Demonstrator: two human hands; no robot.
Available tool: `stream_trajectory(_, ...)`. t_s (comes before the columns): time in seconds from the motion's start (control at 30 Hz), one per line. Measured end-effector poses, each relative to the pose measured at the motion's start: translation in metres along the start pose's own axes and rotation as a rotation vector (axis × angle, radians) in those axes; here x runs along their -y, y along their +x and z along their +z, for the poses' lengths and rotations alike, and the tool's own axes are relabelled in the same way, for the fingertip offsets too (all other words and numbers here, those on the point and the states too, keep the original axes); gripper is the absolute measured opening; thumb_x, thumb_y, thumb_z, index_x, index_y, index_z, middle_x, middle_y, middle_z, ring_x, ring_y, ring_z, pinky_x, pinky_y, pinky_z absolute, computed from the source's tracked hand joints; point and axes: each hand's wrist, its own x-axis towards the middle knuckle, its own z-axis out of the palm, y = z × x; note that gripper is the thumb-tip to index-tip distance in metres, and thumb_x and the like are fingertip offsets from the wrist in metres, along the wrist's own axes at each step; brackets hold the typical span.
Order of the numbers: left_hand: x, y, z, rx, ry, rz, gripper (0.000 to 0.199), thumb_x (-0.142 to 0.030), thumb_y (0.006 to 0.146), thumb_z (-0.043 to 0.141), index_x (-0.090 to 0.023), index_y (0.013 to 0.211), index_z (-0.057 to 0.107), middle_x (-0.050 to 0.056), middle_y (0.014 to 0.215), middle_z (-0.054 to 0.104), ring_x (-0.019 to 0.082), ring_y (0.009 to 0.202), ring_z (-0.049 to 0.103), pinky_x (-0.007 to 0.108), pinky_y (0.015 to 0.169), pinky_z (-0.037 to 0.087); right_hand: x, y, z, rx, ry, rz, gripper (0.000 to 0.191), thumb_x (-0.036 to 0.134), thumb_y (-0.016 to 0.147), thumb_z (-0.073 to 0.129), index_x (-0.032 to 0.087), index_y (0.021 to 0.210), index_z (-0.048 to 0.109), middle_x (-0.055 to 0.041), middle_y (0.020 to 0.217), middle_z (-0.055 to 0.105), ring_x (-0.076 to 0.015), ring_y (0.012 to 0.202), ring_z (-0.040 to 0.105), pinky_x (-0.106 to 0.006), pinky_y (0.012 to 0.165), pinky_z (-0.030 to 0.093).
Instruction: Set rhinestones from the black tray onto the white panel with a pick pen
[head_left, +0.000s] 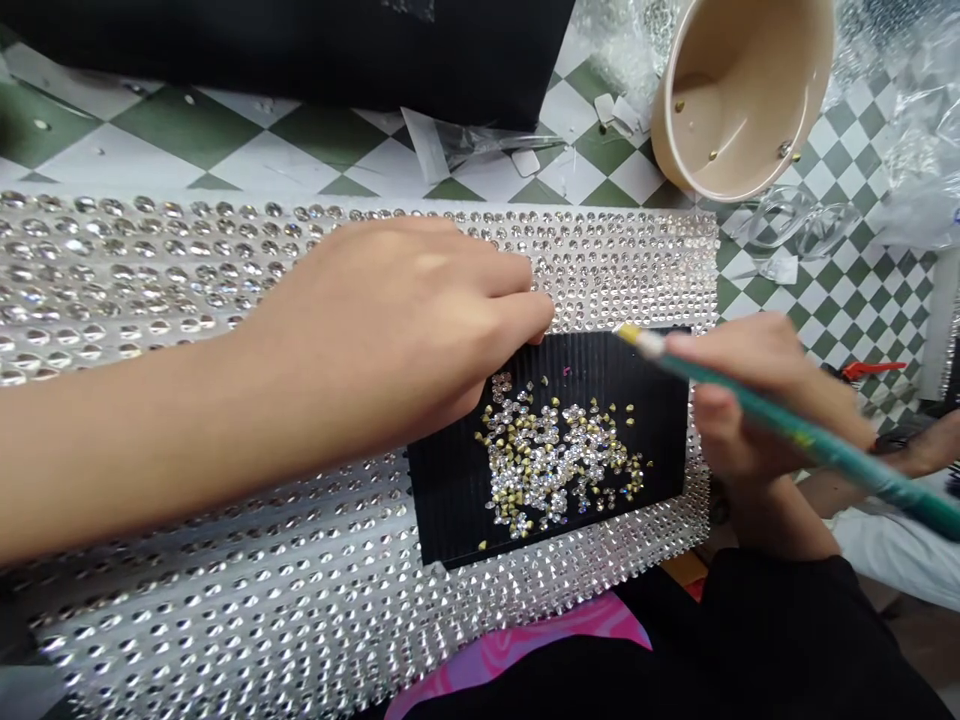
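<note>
My left hand (420,310) lies closed over the rhinestone-covered sheet (300,600), fingers curled down at the upper left edge of a black ribbed tray (450,510); anything under its fingers is hidden. Loose clear and gold-backed rhinestones (555,455) are heaped on the tray. At the tray's right side, my right hand (757,400) grips a green pencil-like tool (810,440). The tool's yellow and white tip sits above the tray's upper edge, pointing left. Rows of set stones run across the sheet behind and in front of both hands.
A beige cup (742,90) with a few stones inside stands at the upper right. A black box (300,50) is at the top left. Clear plastic scraps (480,145) lie on the checkered table cover (202,125). Another person's arm (926,450) shows at the right edge.
</note>
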Motion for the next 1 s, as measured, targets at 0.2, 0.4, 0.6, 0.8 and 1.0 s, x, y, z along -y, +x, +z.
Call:
stream_trajectory(0.2,-0.003,0.001,-0.005,-0.030,0.009,0.022,0.038,-0.020,0.096,0.034,-0.027,0.097,0.070,0.002,0.088,0.069,0.023,0.082,0.073,0.041,0.067,0.059,-0.050,-0.002,0.013,-0.231,-0.112,0.100,0.025,0.030,0.107,0.068,0.029,0.127,0.083,-0.0008,0.110,0.086,-0.0220,0.094,0.082,-0.042,0.085,0.062)
stream_trajectory(0.4,-0.001,-0.004,-0.005,-0.038,-0.019,0.006,0.042,-0.020,0.099,0.030,-0.029,0.099,0.071,0.002,0.089,0.070,0.025,0.084,0.072,0.043,0.070,0.056,-0.055,-0.008,0.014,-0.202,-0.146,0.179,0.023,0.033,0.106,0.068,0.026,0.123,0.083,-0.0039,0.104,0.086,-0.0240,0.095,0.081,-0.045,0.091,0.063)
stream_trajectory(0.6,0.001,-0.006,-0.004,-0.045,-0.035,0.001,0.041,-0.022,0.100,0.032,-0.031,0.102,0.072,0.001,0.093,0.071,0.024,0.087,0.070,0.043,0.074,0.056,-0.057,-0.008,0.015,-0.181,-0.126,0.181,0.024,0.033,0.106,0.067,0.028,0.122,0.084,-0.0027,0.105,0.085,-0.0209,0.094,0.081,-0.043,0.090,0.062)
stream_trajectory(0.8,-0.003,0.000,-0.007,-0.038,0.055,0.039,0.043,-0.016,0.097,0.030,-0.029,0.096,0.072,0.001,0.086,0.071,0.023,0.080,0.071,0.041,0.068,0.056,-0.056,-0.009,0.015,-0.233,-0.077,0.188,0.024,0.035,0.106,0.067,0.028,0.121,0.084,-0.0032,0.102,0.084,-0.0229,0.085,0.080,-0.045,0.082,0.061)
stream_trajectory(1.0,0.001,-0.008,-0.005,-0.050,-0.007,0.013,0.042,-0.021,0.100,0.031,-0.030,0.101,0.073,0.000,0.092,0.071,0.022,0.084,0.070,0.040,0.072,0.054,-0.056,-0.008,0.014,-0.185,-0.120,0.173,0.025,0.028,0.106,0.067,0.029,0.125,0.083,-0.0031,0.108,0.085,-0.0241,0.097,0.082,-0.045,0.089,0.063)
